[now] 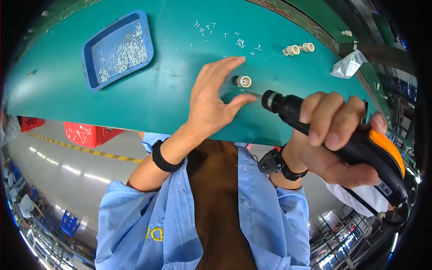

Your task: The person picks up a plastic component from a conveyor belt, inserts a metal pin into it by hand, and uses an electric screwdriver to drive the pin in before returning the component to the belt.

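Observation:
My right hand (333, 130) is wrapped round a black and orange electric screwdriver (292, 110). Its thin bit points left, with what looks like a small screw at the tip, toward a small cream-coloured cylindrical fitting (244, 81). That fitting stands on the green table (171, 99), its round open end showing and a dark part on its left side. My left hand (216, 92) is open beside the fitting, thumb and fingers apart in a curve around it. The thumb tip comes close to the screwdriver bit; whether they touch I cannot tell.
A blue tray (87, 67) of small silver screws sits at the far left. Several loose screws (240, 42) lie scattered beyond my left hand. Two more cream fittings (292, 50) and a clear plastic bag (348, 64) are at the right. A red stool (83, 134) stands below the table edge.

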`<state>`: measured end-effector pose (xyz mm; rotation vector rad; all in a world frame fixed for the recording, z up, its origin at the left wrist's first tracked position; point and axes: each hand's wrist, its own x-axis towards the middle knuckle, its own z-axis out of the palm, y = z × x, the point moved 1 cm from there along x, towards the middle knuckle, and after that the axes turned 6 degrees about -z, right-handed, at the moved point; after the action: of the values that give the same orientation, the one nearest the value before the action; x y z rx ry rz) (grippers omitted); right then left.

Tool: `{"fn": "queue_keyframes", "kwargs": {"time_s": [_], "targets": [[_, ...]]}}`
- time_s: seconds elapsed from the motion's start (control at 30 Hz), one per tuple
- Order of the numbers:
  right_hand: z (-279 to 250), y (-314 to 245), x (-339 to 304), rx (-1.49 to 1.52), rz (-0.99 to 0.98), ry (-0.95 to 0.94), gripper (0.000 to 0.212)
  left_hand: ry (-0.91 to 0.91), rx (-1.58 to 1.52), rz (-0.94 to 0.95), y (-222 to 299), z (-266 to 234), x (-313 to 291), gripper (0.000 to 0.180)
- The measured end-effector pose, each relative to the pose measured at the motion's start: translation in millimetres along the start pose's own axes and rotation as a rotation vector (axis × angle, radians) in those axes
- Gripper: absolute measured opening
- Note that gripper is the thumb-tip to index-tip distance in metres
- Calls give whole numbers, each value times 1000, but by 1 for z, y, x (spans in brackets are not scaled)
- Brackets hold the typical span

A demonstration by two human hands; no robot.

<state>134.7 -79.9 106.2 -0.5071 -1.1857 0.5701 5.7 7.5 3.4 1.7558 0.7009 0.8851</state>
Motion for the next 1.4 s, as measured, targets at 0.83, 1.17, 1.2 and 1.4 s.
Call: {"fn": "queue_keyframes", "kwargs": {"time_s": [0.83,1.17,1.2,1.4], "targets": [[-5,28,5,-249,32,-45,65,-43,161,38,-7,9,-1,23],[13,32,12,-390,211,252,48,-42,162,63,-6,7,6,20],[15,31,12,-387,193,250,48,-39,169,80,-5,6,7,20],[10,14,3,-273,45,270,53,-74,141,116,4,7,1,21]]}}
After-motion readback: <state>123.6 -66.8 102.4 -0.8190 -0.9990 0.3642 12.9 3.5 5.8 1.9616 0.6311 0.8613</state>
